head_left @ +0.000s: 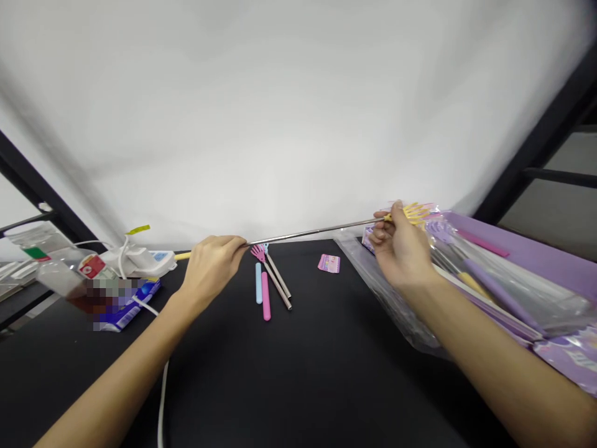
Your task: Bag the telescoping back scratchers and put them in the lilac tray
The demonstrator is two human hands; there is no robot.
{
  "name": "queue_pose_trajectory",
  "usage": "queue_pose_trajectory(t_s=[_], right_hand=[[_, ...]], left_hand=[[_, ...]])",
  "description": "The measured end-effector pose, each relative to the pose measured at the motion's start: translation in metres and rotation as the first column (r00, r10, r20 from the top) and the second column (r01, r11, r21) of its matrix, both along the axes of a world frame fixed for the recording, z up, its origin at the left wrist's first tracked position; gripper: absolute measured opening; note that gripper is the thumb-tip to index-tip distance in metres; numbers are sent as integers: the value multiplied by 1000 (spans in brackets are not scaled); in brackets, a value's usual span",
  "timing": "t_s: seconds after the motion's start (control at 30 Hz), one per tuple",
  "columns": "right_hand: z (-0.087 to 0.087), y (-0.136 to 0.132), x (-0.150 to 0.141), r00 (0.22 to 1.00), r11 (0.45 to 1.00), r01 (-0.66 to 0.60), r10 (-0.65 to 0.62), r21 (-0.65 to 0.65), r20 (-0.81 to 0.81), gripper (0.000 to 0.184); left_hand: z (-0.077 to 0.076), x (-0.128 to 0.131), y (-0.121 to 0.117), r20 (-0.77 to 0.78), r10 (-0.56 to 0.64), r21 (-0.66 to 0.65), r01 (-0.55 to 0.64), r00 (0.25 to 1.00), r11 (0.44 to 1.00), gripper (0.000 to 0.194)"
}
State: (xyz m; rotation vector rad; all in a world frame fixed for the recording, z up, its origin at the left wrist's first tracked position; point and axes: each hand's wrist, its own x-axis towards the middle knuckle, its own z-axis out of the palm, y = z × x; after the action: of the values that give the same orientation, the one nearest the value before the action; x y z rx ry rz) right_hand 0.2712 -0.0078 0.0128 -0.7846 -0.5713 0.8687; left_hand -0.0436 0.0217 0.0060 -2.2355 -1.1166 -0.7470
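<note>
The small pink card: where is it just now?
In the head view, the small pink card lies on the black table, just right of centre, between two metal sticks on its left and clear plastic on its right.

I'm at an indoor work table, a small workroom or desk corner by its look; whether it belongs to an office or a home, I can't tell. The black tabletop [303, 386] before me runs up to a plain white wall [280, 124] at 12 o'clock, and dark frame bars [536, 144] slant at 10 and 2. At 11 o'clock I have a white power strip [161, 261], at 10 a drink bottle [69, 274] and a blue packet [128, 311], everyday desk clutter. The purple box [536, 264] of plastic-wrapped goods [527, 292] at 2 looks like retail stock.
</note>
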Motion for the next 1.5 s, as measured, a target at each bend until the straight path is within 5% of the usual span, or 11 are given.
queue_pose_trajectory(t_s=[0.17,0.33,0.43,0.67,0.83,1.03,1.17,1.37,1.5], right_hand=[[-2,-2,-1,997,998,-56,56,-5,50,43],[22,-10,28,980,980,197,-198,-9,-25,44],[32,-15,38,946,959,283,-284,-31,-154,52],[19,-15,9,963,982,191,-186,6,-193,51],[4,-20,-45,985,989,-145,143,16,94,52],[8,-12,-9,997,997,48,-51,61,50,52],[9,-10,2,995,996,19,-27,86,96,54],[-5,-26,-53,950,962,-274,272,-4,153,51],[-11,-28,-61,903,928,-370,368,-36,221,47]], left_hand=[[-3,13,-6,-75,-126,-17,125,989,992,26],[-8,-13,4,-38,116,-31,-117,993,993,24],[-9,-25,10,-41,149,-31,-150,988,988,25],[-6,-4,6,13,58,27,-58,998,998,26],[-5,30,-15,-58,-129,43,131,990,990,23],[-2,4,-6,-116,-121,115,134,986,984,20],[-4,-1,-4,-129,-57,127,73,990,989,24],[-6,35,-27,-73,-129,35,132,989,991,29],[-7,40,-32,44,-188,-146,192,981,970,30]])
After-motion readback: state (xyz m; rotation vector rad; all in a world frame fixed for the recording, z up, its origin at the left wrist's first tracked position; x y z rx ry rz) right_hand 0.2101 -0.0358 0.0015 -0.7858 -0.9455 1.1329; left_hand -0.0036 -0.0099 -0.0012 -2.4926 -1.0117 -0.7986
